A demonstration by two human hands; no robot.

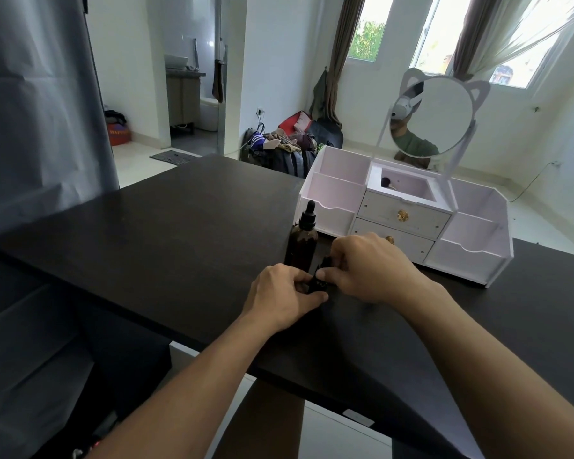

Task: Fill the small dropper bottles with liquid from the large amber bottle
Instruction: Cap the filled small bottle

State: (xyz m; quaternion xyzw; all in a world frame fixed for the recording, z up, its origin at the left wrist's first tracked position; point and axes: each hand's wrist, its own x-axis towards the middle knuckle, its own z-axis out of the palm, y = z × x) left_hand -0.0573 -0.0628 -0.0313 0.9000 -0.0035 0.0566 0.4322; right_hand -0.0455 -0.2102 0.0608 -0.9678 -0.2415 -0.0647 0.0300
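The large amber bottle (303,241) stands upright on the black table (166,233), its black dropper cap on. Just in front of it, a small dark dropper bottle (319,282) sits on the table between my two hands. My left hand (284,293) grips the small bottle from the left with thumb and fingers curled round it. From the right, my right hand (368,268) pinches the bottle's top with its fingertips. Most of the small bottle is hidden by my fingers. Whether other small bottles stand behind my right hand I cannot tell.
A white vanity organizer (408,213) with drawers and open compartments stands behind the bottles at the right, carrying a round cat-ear mirror (433,119). A grey curtain (37,127) hangs at the left. Bags lie piled on the floor (289,144) beyond the table.
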